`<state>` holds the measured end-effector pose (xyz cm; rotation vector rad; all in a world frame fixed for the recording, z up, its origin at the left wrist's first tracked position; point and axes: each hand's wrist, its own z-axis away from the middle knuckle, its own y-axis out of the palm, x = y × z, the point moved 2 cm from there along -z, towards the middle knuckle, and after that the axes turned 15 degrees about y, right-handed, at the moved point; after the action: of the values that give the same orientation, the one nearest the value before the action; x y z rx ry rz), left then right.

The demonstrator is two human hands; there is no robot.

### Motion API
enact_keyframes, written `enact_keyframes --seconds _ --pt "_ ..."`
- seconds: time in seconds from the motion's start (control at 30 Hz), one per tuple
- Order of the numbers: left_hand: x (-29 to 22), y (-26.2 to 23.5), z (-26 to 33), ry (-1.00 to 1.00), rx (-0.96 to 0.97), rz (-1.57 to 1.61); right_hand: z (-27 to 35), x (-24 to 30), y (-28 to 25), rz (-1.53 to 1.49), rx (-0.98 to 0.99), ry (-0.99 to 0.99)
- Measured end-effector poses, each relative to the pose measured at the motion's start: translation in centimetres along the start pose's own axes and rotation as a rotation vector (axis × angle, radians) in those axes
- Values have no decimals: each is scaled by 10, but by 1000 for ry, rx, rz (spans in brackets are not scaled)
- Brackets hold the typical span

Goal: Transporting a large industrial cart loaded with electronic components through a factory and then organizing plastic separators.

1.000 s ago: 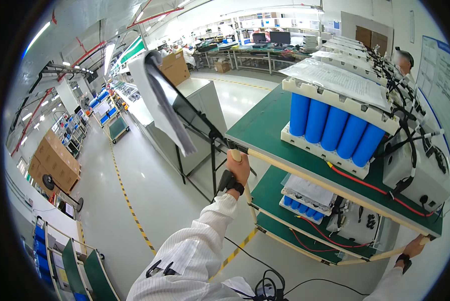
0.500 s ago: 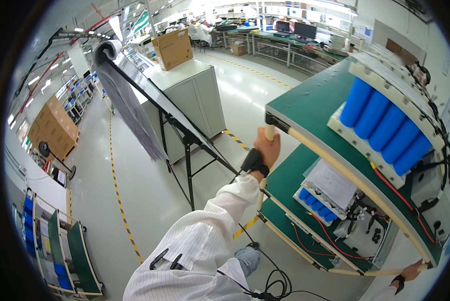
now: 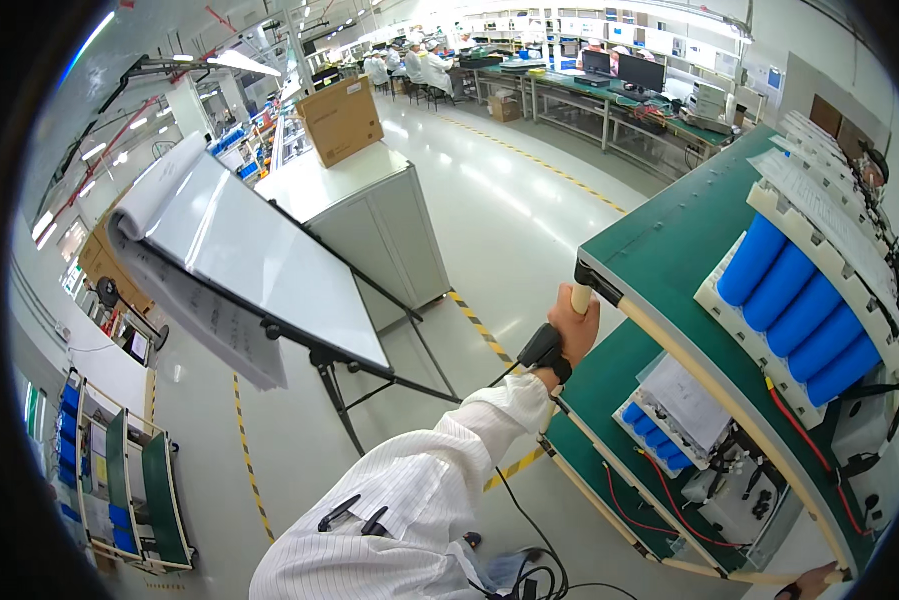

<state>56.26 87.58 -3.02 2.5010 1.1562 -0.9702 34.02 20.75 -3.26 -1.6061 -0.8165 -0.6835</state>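
My left hand (image 3: 574,325) is closed round the cream corner post of a multi-tier cart (image 3: 649,215) with green shelves. A black device and a dark band sit at that wrist. Low at the right, my right hand (image 3: 817,580) grips the cart's pipe frame at its near corner; the picture's dark rim cuts part of it off. On the top shelf stands a battery pack (image 3: 794,295) of blue cylindrical cells in off-white holders, with red and black cables. A smaller blue-celled pack (image 3: 659,437) lies on the shelf below, beside a metal case with wiring.
Ahead to the left stands a tilted whiteboard easel (image 3: 269,265) with paper rolled over its top. Behind it are a grey cabinet (image 3: 399,240) and a cardboard box (image 3: 339,120). Another cart (image 3: 154,490) stands at the lower left. A black cable (image 3: 529,515) hangs near my legs.
My view has shifted, so the cart and both hands appear farther right and lower. The easel's white face now shows more broadly. Both hands keep their hold on the cart.
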Motion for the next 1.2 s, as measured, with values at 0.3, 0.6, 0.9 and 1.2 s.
enact_keyframes --seconds 0.3,0.6,0.9,1.2 --pt "-1 5 -2 76 -55 -73 -50 -41 22 -518 174 -88" --pt "-6 8 4 64 -44 -231 -59 -69 22 -255 -34 -98" --pt "-15 16 -17 -87 -101 -215 -17 -47 -21 -392 -27 -208" --pt "-7 35 -27 -103 -91 -34 -39 -152 -72 415 -181 -6"
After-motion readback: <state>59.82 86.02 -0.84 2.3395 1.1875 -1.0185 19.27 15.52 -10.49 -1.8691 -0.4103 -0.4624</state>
